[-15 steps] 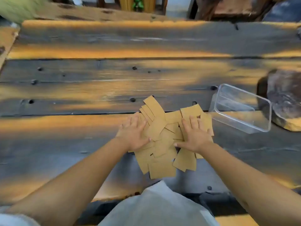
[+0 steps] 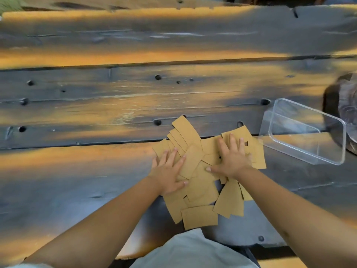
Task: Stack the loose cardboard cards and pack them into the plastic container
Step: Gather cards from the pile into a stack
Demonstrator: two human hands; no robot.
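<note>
Our left hand (image 2: 168,172) is sliding outward; both flat, spread hands, right hand (image 2: 232,158) included, are pressing cards (image 2: 199,192); we should be sweeping inward evenly.

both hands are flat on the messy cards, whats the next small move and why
Probably slide both hands inward to gather the pile. The cardboard cards lie fanned and overlapping at odd angles, with the left hand and right hand pressed open on top, and the plastic container holds no cards.

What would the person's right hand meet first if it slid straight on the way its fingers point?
The right hand would likely cross the far cardboard cards onto bare wooden table; the plastic container sits off to its right.
</note>
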